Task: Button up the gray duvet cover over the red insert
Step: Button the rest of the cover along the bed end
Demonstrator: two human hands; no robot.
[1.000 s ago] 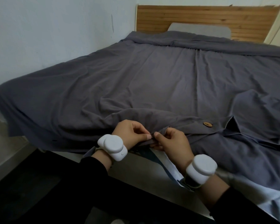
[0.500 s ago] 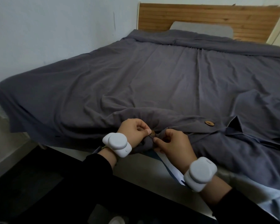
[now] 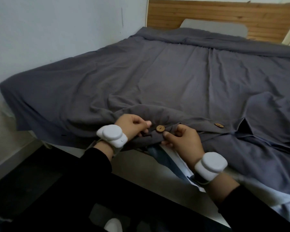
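Note:
The gray duvet cover (image 3: 166, 77) lies spread over the bed, its open hem at the near edge. A round wooden button (image 3: 160, 128) shows on the hem between my hands. My left hand (image 3: 132, 127) pinches the fabric just left of that button. My right hand (image 3: 182, 141) grips the hem just right of and below it. A second wooden button (image 3: 219, 125) sits further right, beside a gap (image 3: 245, 127) where the hem stands open. The red insert is hidden inside the cover.
A wooden headboard (image 3: 224, 15) and a gray pillow (image 3: 214, 27) are at the far end. A white wall (image 3: 57, 30) runs along the left side. The pale bed frame (image 3: 136, 163) and dark floor (image 3: 23, 181) lie below my arms.
My hands have drawn slightly apart along the hem, and the wooden button between them, hidden by my fingers before, now shows on top of the fabric.

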